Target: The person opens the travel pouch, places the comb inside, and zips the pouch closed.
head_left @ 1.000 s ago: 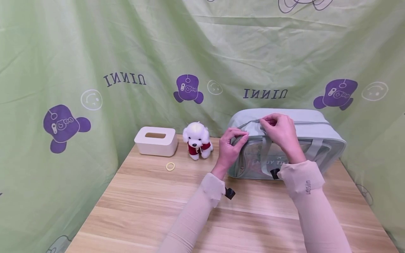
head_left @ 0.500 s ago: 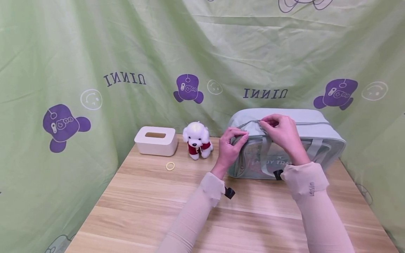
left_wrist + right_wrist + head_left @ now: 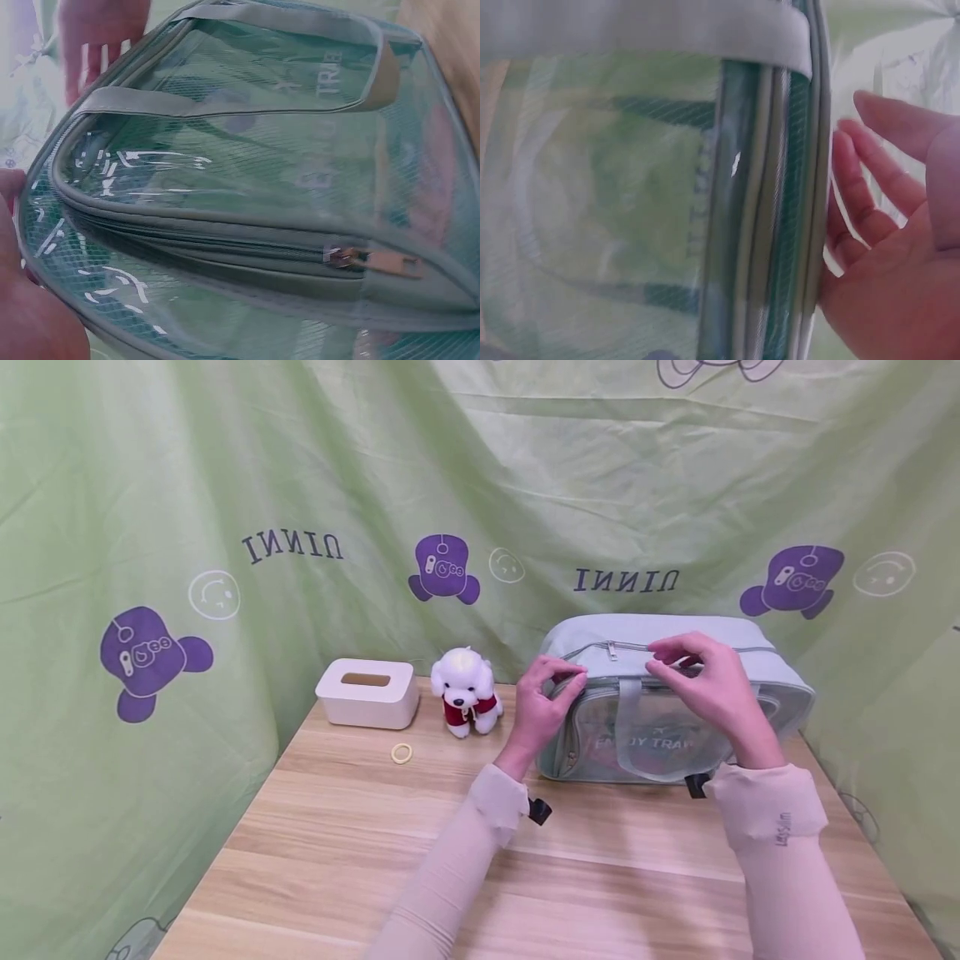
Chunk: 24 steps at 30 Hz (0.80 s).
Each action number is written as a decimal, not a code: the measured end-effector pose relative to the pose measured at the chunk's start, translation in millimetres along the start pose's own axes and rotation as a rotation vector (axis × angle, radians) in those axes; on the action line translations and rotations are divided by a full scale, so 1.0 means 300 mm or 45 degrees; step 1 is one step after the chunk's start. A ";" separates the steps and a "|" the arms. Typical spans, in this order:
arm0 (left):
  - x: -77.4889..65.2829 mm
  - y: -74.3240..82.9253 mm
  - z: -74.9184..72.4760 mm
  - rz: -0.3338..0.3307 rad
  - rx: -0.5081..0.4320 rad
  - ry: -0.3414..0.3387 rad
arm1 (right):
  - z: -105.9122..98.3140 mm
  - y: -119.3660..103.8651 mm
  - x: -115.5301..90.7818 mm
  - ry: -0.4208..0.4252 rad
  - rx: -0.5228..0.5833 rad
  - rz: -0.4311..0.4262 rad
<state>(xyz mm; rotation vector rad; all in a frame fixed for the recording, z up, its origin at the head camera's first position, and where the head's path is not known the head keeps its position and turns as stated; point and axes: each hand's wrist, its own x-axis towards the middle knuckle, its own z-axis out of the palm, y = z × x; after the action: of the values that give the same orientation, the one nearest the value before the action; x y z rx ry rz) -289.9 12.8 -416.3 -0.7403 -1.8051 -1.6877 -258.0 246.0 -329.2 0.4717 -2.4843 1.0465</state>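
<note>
A pale green travel bag [image 3: 697, 628] with a see-through front stands at the table's right back. With thumb and forefinger, my left hand [image 3: 538, 706] pinches the edge at the bag's upper left corner. On top, a metal zipper pull [image 3: 612, 651] lies to the left of my right hand [image 3: 708, 685], which holds nothing. That hand's thumb and fingers are apart, near the bag's top front edge; the right wrist view shows them beside the bag's seam [image 3: 817, 187]. The front pocket's zipper pull [image 3: 386, 262] is close up in the left wrist view.
Left of the bag sits a white plush dog [image 3: 465, 689] in a red top. A white tissue box [image 3: 369, 693] stands farther left, and a pale yellow ring [image 3: 402, 753] lies in front. Green printed cloth [image 3: 337, 460] hangs behind the wooden table [image 3: 337, 860].
My right hand has let go of the top zipper pull and moved right, its thumb and fingers parting. The left hand keeps its pinch at the bag's corner.
</note>
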 end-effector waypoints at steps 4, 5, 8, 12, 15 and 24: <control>0.040 -0.025 0.003 -0.066 0.059 -0.050 | 0.003 0.029 -0.016 0.046 -0.011 -0.047; 0.055 -0.016 0.004 -0.082 0.078 -0.062 | 0.006 0.034 -0.019 0.064 -0.012 -0.049; 0.111 0.016 0.012 -0.131 0.166 -0.120 | 0.016 0.045 -0.029 0.111 -0.015 -0.044; 0.185 0.046 0.028 -0.191 0.314 -0.239 | 0.024 0.054 -0.037 0.144 -0.019 -0.058; 0.219 0.051 0.038 -0.254 0.398 -0.315 | 0.029 0.059 -0.040 0.156 -0.021 -0.078; 0.257 0.051 0.062 -0.321 0.548 -0.401 | 0.039 0.075 -0.045 0.183 -0.021 -0.138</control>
<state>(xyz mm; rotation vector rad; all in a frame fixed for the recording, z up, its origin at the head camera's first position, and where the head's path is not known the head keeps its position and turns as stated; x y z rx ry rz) -332.9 34.0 -351.2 -0.6323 -2.4652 -1.3006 -259.2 254.4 -356.5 0.5020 -2.3128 0.9808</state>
